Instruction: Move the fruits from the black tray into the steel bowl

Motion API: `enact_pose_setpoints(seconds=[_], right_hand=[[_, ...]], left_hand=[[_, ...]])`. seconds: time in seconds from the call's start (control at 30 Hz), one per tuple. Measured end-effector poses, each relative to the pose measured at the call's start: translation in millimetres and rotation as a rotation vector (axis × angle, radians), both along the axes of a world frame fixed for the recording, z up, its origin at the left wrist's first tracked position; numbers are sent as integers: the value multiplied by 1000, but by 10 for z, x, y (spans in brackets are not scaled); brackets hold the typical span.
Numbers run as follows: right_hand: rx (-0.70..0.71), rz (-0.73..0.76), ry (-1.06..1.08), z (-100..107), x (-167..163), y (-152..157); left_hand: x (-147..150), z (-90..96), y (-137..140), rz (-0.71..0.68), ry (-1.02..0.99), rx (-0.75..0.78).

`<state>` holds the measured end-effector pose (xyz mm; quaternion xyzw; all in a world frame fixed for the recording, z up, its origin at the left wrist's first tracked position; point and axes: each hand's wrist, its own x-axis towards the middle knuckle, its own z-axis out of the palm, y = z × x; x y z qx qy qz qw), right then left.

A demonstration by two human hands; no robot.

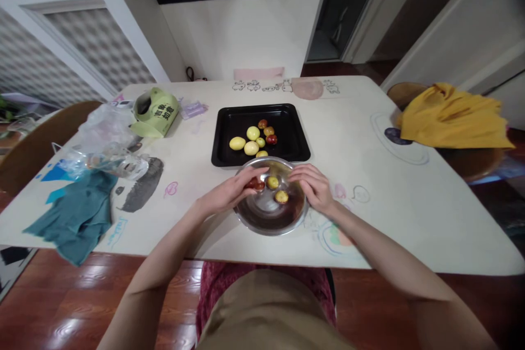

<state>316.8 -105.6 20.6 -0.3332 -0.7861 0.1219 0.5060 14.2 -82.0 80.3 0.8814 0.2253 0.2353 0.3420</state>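
Silvery metal bowl (267,209) before us holds two yellowish fruits (281,197); our left hand (229,190) pinches red fruit (257,184) inside, while our right hand (314,185) bends over the rim (274,233) (whether gripping, we cannot tell).

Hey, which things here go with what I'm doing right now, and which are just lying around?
Seem part of the job:
Metal bowl, between your hands
Red fruits by your left hand, kind unclear
Yellowish fruits in the bowl
Black baking tray holding more fruits

Seem just lying about:
Teal cloth
Yellow cloth
Green printed packaging
Purple packet
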Motion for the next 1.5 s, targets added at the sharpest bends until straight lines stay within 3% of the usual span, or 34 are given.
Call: enact_pose_setpoints(seconds=[0.13, 0.33, 0.5, 0.7, 1.0, 1.27, 1.5], right_hand=[[8, 50, -29, -32, 10, 16], [6, 39, -20, -67, 4, 19], [-22, 37, -13, -73, -9, 27], [20, 61, 26, -73, -17, 42], [-8, 63, 7, -71, -10, 40], [19, -60, 39, -103, 28, 64], [46, -268, 39, -144, 122, 219]], left_hand=[[17, -34, -24, -31, 4, -29], [60, -93, 34, -133, 7, 54], [99, -82, 52, -139, 168, 83], [211, -76, 40, -126, 427, 239], [208, -75, 39, -118, 413, 177], [119, -113, 84, -79, 86, 245], [88, -243, 161, 186, -274, 188]])
